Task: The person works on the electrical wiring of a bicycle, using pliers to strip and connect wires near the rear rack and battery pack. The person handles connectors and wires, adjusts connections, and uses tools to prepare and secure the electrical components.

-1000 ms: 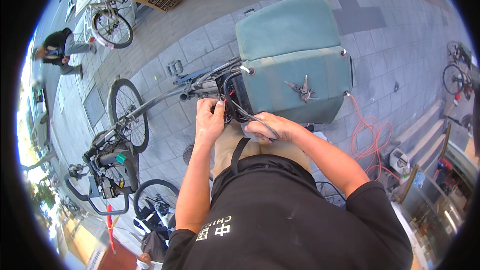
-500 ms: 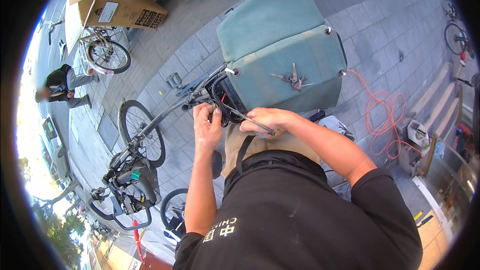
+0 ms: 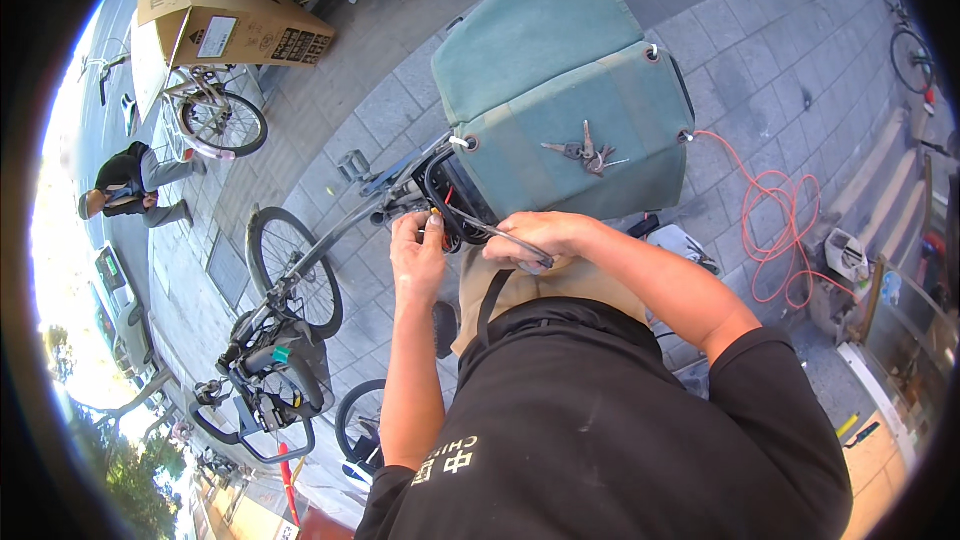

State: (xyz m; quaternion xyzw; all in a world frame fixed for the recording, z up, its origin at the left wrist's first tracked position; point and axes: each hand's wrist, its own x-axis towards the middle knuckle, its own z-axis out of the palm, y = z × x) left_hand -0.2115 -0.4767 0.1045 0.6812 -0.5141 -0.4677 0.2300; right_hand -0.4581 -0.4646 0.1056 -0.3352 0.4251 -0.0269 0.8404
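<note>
My left hand [image 3: 418,258] is pinched beside the black open end of the bike's rear part [image 3: 443,190]. A small yellowish bit shows at its fingertips; I cannot make out what it is. Closed in my right hand [image 3: 540,236] is a long, slim grey metal tool [image 3: 518,244], its tip pointing toward my left fingers. Exact kind of tool is hard to tell. Just beyond both hands lies a green fabric cover [image 3: 560,90] with white ties at its corners. A bunch of keys [image 3: 590,150] rests on it.
An orange-red cable [image 3: 765,225] lies coiled on the paving to the right. Another bicycle [image 3: 290,270] with a black wheel stands at left. Cardboard boxes [image 3: 240,15] are at the far left, above a person [image 3: 135,185] on the pavement. A yellow-handled tool [image 3: 848,427] lies at lower right.
The view has shifted slightly, moving the surroundings a little in the picture. Both hands stay at nearly the same spot, with the grey tool still in my right hand.
</note>
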